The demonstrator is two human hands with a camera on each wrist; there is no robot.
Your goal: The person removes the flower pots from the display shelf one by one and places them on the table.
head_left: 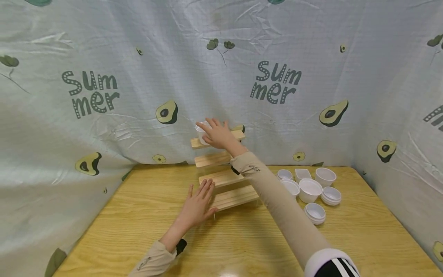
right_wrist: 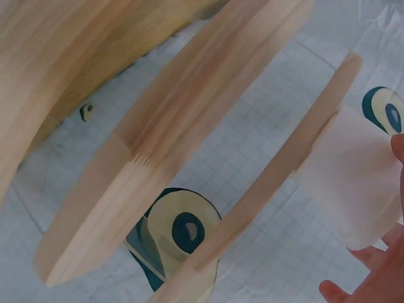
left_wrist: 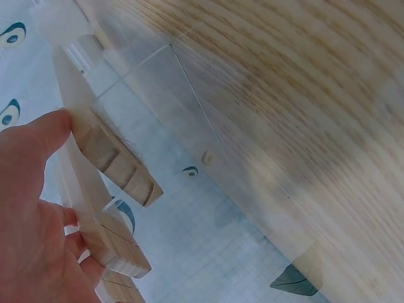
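Observation:
A stepped rack with several pale wooden boards, the lowest board (head_left: pixel 233 197) nearest me, stands on the table. At the left end of the top board (head_left: pixel 238 134) is a white cup (right_wrist: pixel 347 180), its base against the wood. My right hand (head_left: pixel 220 135) is at this cup with fingers spread and mostly straight, touching its side. My left hand (head_left: pixel 197 204) rests against the left ends of the two lower boards. Its thumb (left_wrist: pixel 47 132) lies at one board's end, and the other fingers reach the board behind.
Right of the rack, several white bowls and cups stand together, including a deep bowl (head_left: pixel 310 190), a square dish (head_left: pixel 302 174) and a low stack of small bowls (head_left: pixel 315 212). A patterned cloth (head_left: pixel 207 84) hangs behind the wooden table (head_left: pixel 138 231).

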